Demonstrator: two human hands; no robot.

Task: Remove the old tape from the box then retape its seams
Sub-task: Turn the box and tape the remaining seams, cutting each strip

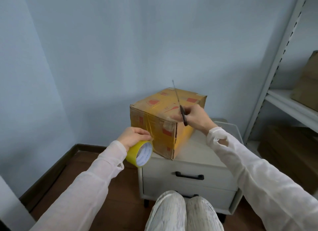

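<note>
Gripping a yellow roll of packing tape, the left hand is touching the worn brown cardboard box (sitting atop a white drawer cabinet), while the right hand is holding black-handled scissors above it.

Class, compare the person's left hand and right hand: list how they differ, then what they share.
The left hand grips a yellow tape roll; the right hand holds dark scissors, blades pointing up. The left hand sits low beside the box; the right hand is higher, by its top edge. Both come from pale sleeves and are close to the box.
</note>
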